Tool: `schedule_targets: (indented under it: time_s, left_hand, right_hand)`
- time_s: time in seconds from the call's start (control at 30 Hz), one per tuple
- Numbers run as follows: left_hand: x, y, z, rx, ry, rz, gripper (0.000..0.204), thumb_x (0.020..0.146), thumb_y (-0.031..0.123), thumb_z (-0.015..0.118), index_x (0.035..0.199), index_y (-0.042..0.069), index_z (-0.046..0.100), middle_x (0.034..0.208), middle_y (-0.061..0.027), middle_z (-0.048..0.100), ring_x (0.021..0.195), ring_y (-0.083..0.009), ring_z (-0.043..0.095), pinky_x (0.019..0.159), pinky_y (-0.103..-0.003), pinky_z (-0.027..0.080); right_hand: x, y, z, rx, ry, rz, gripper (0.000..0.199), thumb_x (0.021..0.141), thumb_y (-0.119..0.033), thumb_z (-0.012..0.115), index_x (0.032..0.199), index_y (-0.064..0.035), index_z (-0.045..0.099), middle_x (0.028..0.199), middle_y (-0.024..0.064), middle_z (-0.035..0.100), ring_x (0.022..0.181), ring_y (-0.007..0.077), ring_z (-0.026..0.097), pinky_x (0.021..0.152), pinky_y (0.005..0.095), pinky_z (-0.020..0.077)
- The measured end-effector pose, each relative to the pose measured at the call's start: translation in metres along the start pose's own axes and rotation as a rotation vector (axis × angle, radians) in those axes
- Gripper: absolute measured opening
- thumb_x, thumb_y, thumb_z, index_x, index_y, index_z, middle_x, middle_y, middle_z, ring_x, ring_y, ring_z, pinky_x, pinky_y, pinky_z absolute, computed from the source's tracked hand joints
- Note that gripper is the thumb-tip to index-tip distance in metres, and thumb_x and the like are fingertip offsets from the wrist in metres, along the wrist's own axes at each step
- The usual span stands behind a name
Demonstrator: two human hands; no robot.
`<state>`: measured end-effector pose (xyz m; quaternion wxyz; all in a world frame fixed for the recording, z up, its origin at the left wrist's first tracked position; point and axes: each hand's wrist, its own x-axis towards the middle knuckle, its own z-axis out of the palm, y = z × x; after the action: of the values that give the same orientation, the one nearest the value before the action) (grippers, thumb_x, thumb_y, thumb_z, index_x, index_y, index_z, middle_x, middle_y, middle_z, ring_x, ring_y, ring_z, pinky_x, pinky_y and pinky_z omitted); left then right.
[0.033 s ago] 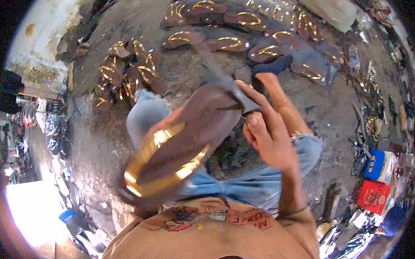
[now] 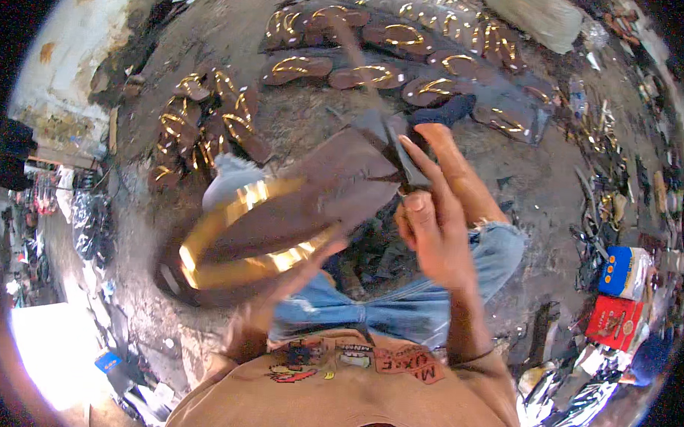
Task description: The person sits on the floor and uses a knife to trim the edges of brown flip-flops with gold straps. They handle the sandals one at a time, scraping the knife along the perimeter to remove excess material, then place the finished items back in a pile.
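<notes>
Sandal (image 2: 281, 219): over your lap, long axis lower-left to upper-right | left hand (image 2: 279, 302): blurred beneath, grip unclear | right hand (image 2: 432, 217): fingers pinching dark tool (image 2: 404, 159) at upper-right end, nearer.

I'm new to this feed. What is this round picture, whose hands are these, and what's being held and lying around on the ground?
It is one view from a fisheye camera worn on a person's head, looking down, so edges bend. No machine: the person's own hands. The left hand, blurred, holds a brown sandal with a shiny gold strap. The right hand grips a dark tool at the sandal's end. On the dirt floor lie rows of similar sandals, and at right a blue box and a red box.
</notes>
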<state>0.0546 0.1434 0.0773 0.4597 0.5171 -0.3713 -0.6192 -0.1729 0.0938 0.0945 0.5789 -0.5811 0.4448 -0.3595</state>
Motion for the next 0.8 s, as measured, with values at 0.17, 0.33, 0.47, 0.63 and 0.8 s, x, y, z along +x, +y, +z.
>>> schedule_targets:
  time_s: [0.17, 0.33, 0.47, 0.63, 0.8]
  left_hand:
    - [0.061, -0.007, 0.073, -0.552, 0.142, 0.204, 0.036, 0.105, 0.026, 0.056, 0.138, 0.013, 0.058, 0.132, -0.0011, 0.062, 0.104, -0.0193, 0.065, 0.087, -0.039, 0.057]
    - [0.078, -0.002, 0.074, -0.838, 0.139, -0.001, 0.034, 0.097, 0.03, 0.07, 0.124, 0.01, 0.062, 0.114, -0.0047, 0.071, 0.102, -0.0206, 0.07, 0.085, -0.035, 0.061]
    - [0.045, -0.001, 0.064, -0.809, 0.075, -0.092, 0.043, 0.093, 0.023, 0.075, 0.13, 0.009, 0.058, 0.125, -0.006, 0.067, 0.116, -0.0226, 0.066, 0.099, -0.044, 0.057]
    - [0.033, -0.024, 0.052, -0.779, 0.11, -0.155, 0.048, 0.092, 0.012, 0.075, 0.135, 0.011, 0.053, 0.126, -0.0059, 0.066, 0.117, -0.0234, 0.065, 0.101, -0.047, 0.056]
    - [0.023, -0.035, 0.04, -0.723, 0.095, -0.128, 0.053, 0.092, 0.007, 0.073, 0.14, 0.01, 0.048, 0.13, -0.0083, 0.063, 0.12, -0.0246, 0.063, 0.104, -0.047, 0.054]
  right_hand:
    - [0.003, 0.047, 0.033, 0.122, 0.404, -0.194, 0.061, 0.11, -0.035, 0.041, 0.161, -0.0067, 0.022, 0.066, -0.0043, 0.045, 0.054, 0.0037, 0.039, 0.047, 0.02, 0.0317]
    - [-0.049, 0.088, 0.037, -0.307, 0.471, -0.036, 0.031, 0.107, -0.031, 0.046, 0.118, -0.0055, 0.058, 0.066, 0.0069, 0.053, 0.055, 0.0176, 0.052, 0.052, 0.034, 0.0395]
    - [-0.136, 0.103, 0.042, -0.561, 0.443, 0.117, 0.028, 0.104, -0.032, 0.049, 0.102, -0.006, 0.059, 0.066, 0.0162, 0.056, 0.058, 0.036, 0.059, 0.055, 0.0428, 0.0427]
    - [-0.1, 0.077, 0.009, -0.599, 0.362, 0.188, 0.027, 0.094, -0.033, 0.067, 0.104, -0.009, 0.059, 0.075, 0.0178, 0.064, 0.072, 0.0433, 0.065, 0.06, 0.0504, 0.0469]
    - [-0.085, 0.052, -0.008, -0.605, 0.164, 0.228, 0.035, 0.098, -0.042, 0.06, 0.105, -0.0084, 0.058, 0.079, 0.0197, 0.067, 0.077, 0.0447, 0.067, 0.065, 0.0514, 0.0499]
